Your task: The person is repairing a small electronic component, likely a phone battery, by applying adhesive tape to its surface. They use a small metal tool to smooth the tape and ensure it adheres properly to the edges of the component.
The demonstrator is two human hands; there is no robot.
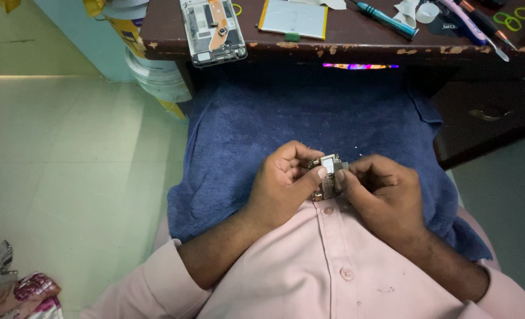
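My left hand (283, 183) and my right hand (380, 192) meet over my lap, both pinching a small phone circuit board (328, 175) with metal shields. The left thumb presses on the board's left edge; the right fingers grip its right side. A dark blue towel (286, 112) lies spread across my lap under the hands. Part of the board is hidden behind my fingers.
A worn dark wooden desk (345, 44) runs along the top, holding an opened phone frame (212, 29), a flat white battery (293, 18), a teal-handled screwdriver (386, 18), pens and rubber bands. A drawer (489, 112) sits at right, a white bucket (156, 77) at left.
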